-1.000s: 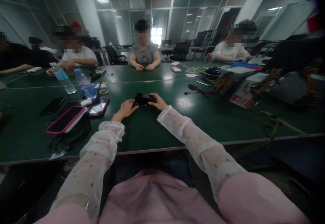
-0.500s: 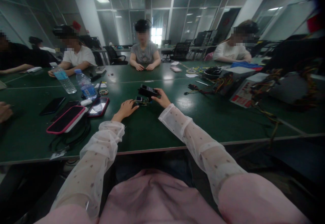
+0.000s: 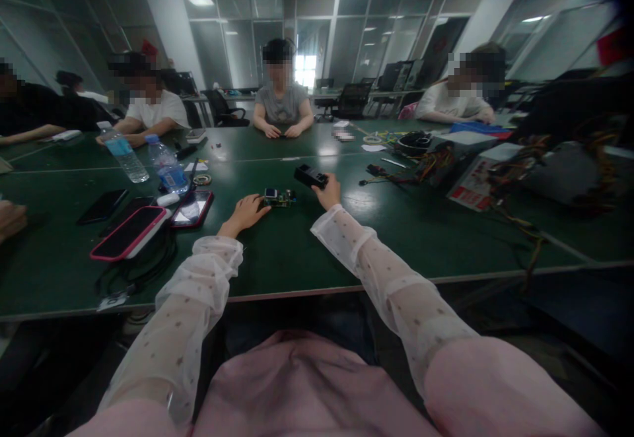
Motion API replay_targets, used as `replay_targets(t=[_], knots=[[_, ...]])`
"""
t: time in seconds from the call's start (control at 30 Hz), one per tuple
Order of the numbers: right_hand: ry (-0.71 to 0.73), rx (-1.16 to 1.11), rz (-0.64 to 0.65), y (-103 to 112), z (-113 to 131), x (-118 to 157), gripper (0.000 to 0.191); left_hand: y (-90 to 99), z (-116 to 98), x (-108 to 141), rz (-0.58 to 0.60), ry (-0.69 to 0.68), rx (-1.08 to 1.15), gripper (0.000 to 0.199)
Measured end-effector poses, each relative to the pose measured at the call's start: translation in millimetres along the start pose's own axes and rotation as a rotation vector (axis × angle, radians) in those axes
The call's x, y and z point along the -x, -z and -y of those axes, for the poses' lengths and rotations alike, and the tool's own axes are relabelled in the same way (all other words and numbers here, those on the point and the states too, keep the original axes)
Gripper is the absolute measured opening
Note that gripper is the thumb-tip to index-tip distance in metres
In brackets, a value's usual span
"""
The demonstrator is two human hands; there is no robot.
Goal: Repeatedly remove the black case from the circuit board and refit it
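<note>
My right hand is closed on the near right end of a black rectangular case, which is tilted above the green table. To its left, a small circuit board with a little screen lies on the table. My left hand rests beside the board's left end with its fingers spread, the fingertips touching or very near the edge. Between the board and my right hand there is a gap.
On the left are two water bottles, a pink-rimmed device, a black phone, a red-edged phone and cables. Metal boxes with wires stand at right. People sit around the table, one opposite.
My right hand has moved right with the black case, away from the circuit board, so more of the board shows. My left hand has hardly moved.
</note>
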State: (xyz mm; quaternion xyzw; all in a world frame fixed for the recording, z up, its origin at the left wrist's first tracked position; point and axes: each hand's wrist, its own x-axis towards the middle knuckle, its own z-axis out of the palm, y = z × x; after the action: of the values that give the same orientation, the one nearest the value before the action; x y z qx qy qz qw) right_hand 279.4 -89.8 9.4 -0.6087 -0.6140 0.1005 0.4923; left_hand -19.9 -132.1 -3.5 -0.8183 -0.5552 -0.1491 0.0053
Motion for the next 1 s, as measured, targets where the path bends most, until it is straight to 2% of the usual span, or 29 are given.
replay_targets(t=[0.23,0.33,0.43,0.5,0.73,0.87,1.0], knots=[[-0.101,0.127,-0.001,0.3,-5.6,3.6,0.051,-1.0,0.9,-1.3,0.001,0.01,0.006,0.059],[-0.111,0.17,0.007,-4.8,-9.7,5.2,0.062,-2.1,2.3,-1.9,0.001,0.005,0.007,0.06],[-0.087,0.165,-0.042,-9.4,-12.4,6.0,0.078,-3.0,3.2,-1.9,-0.004,0.004,0.007,0.06],[-0.084,0.137,-0.074,-10.9,-12.9,6.1,0.081,-3.3,3.4,-1.7,-0.008,0.008,0.009,0.06],[-0.114,0.196,-0.022,-8.5,-10.4,6.4,0.069,-2.3,2.4,-1.5,-0.004,0.003,-0.002,0.06],[-0.101,0.166,-0.037,-9.4,-12.4,6.1,0.059,0.3,-0.6,-0.3,-0.004,0.005,-0.004,0.06],[-0.104,0.158,-0.049,-10.9,-14.4,4.9,0.059,1.9,-2.3,0.2,0.004,0.016,-0.003,0.059]])
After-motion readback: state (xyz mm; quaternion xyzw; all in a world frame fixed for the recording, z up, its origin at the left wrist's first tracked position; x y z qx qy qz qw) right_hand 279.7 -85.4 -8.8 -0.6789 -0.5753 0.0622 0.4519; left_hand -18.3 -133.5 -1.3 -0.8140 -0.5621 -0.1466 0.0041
